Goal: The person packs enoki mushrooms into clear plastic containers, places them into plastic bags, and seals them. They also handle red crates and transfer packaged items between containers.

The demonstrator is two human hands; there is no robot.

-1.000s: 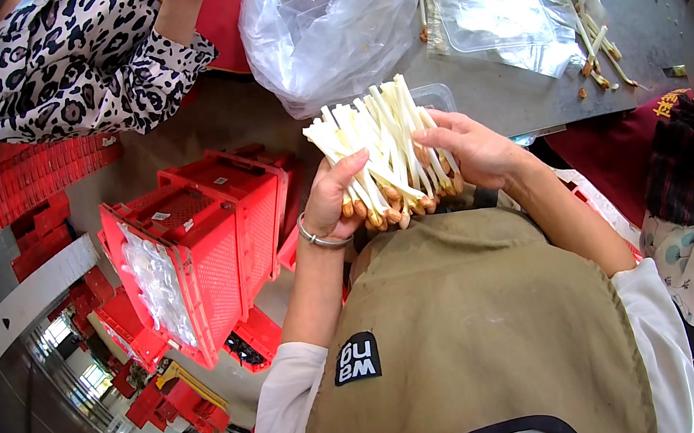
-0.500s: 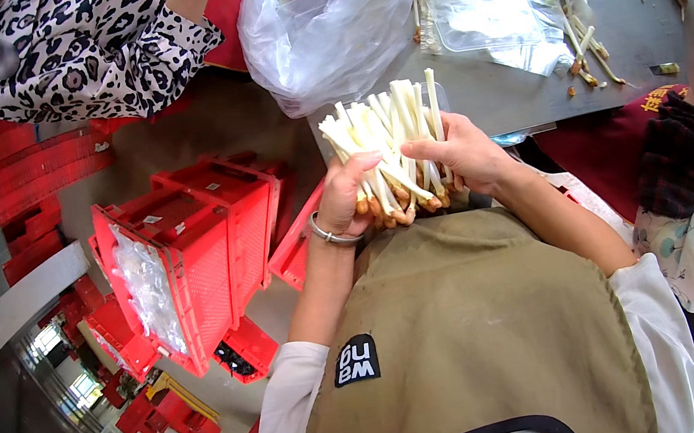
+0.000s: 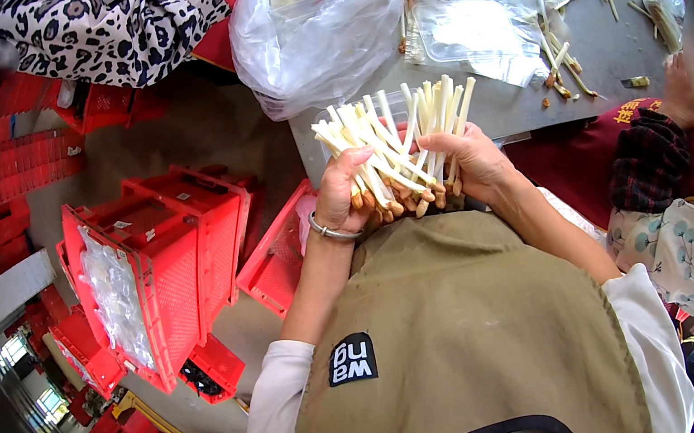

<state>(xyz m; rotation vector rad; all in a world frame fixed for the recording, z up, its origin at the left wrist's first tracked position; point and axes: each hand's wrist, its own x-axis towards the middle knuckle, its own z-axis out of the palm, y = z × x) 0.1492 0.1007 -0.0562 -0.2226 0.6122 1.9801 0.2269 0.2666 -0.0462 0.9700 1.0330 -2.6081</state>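
A loose bunch of pale white stalks with brown root ends (image 3: pixel 398 148) is held in front of my apron, close to the table's near edge. My left hand (image 3: pixel 345 191) is closed round its left side, thumb across the stalks. On the right side, my right hand (image 3: pixel 474 160) grips the bunch in the same way, thumb on top. The brown ends point toward me and the white ends fan out toward the table. Behind the stalks shows the edge of a clear plastic container; whether my fingers hold it too is hidden.
On the grey table (image 3: pixel 522 109) lie a large clear plastic bag (image 3: pixel 320 56), clear plastic boxes (image 3: pixel 470 29) and scattered stalks (image 3: pixel 562 63). Red crates (image 3: pixel 179 254) stand at left. A person in leopard-print sleeves (image 3: pixel 109 31) is far left; another's plaid sleeve (image 3: pixel 648 159) is at right.
The bunch has spread into two fanned groups, and my right hand has moved slightly right. The view has shifted a little. At right, the co-worker's hand has come into sight by the table.
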